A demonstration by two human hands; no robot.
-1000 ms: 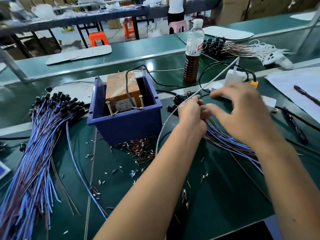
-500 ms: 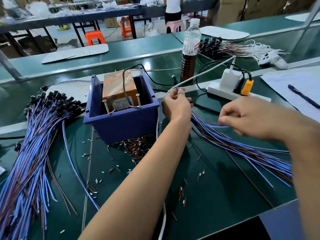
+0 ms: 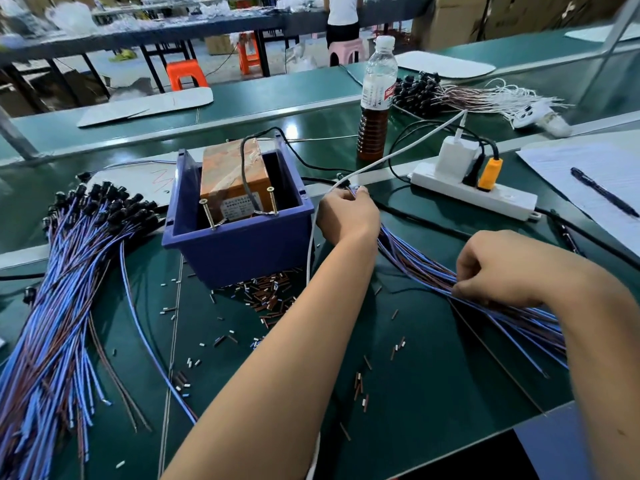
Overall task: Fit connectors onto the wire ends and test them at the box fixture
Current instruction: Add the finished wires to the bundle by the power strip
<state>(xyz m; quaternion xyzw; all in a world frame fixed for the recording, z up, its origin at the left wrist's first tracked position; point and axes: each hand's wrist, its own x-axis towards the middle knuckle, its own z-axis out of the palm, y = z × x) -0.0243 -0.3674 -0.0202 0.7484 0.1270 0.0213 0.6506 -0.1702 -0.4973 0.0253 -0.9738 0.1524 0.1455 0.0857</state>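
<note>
— Why's the left hand point(image 3: 348, 216) parked up at the far end of that bundle?

— It's pinning the head of the right-hand wire bundle point(image 3: 485, 299), I'd say. The fingers are curled over the top of the strands just beside the blue box fixture point(image 3: 239, 244); what exactly sits under them I can't tell. The right hand point(image 3: 502, 271) is lower down the same bundle, its grip pinched together on a strand or two, likely teasing one free.

— And the other heap?

— The left wire bundle point(image 3: 65, 306) lies fanned on the bench point(image 3: 433, 393), black ends towards the back, well apart from both hands. Probably the finished side, though that's my guess.

— Much room to work?

— Not a lot. The fixture's two upright screws point(image 3: 272, 200) face the person, so a wire end has a short trip from the left hand. But a white cable point(image 3: 398, 150) runs right past that hand, and loose ferrules point(image 3: 266, 296) litter the mat in front of the box. On the right, the power strip point(image 3: 485, 195) and a pen point(image 3: 602, 192) hem things in, and the bundle's tail runs close to the bench's near edge.
</note>
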